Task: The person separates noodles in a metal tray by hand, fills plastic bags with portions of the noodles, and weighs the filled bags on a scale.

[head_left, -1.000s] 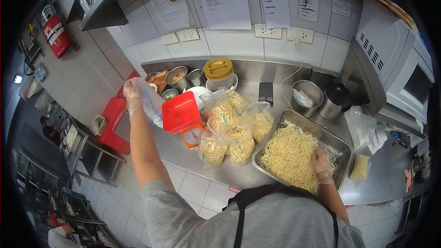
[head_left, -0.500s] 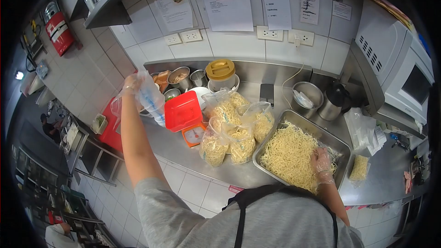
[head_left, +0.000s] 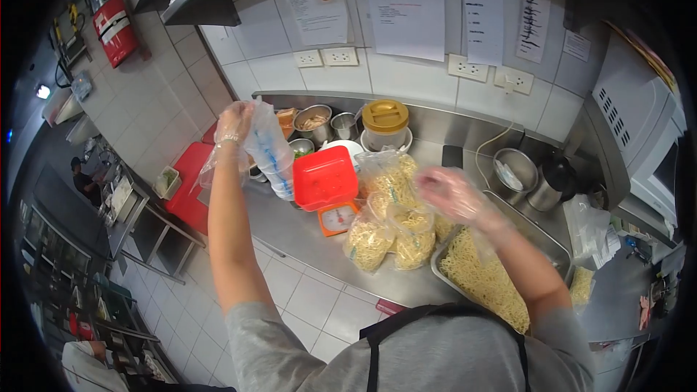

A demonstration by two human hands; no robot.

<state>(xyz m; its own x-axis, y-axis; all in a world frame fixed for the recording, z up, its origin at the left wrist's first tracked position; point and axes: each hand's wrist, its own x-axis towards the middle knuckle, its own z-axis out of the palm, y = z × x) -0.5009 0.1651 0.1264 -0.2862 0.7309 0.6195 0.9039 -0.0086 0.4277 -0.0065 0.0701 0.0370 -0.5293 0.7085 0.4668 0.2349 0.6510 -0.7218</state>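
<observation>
- Left hand [head_left: 236, 122], in a thin clear glove: fingers closed on the top of the bags [head_left: 270, 151], limp, filmy plastic with blue print
- Right hand [head_left: 451, 193], gloved too: fingers loosely curled, blurred, just above the packs and tray; cannot tell whether they hold anything
- Noodles [head_left: 483, 279]: pale, thin, tangled strands heaped in the tray [head_left: 543, 238], rectangular shiny metal, below the right forearm
- Packs [head_left: 369, 241]: bulging clear plastic full of noodles, clustered left of the tray
- Tub [head_left: 325, 176]: square, smooth red plastic, on the orange scale [head_left: 338, 218]
</observation>
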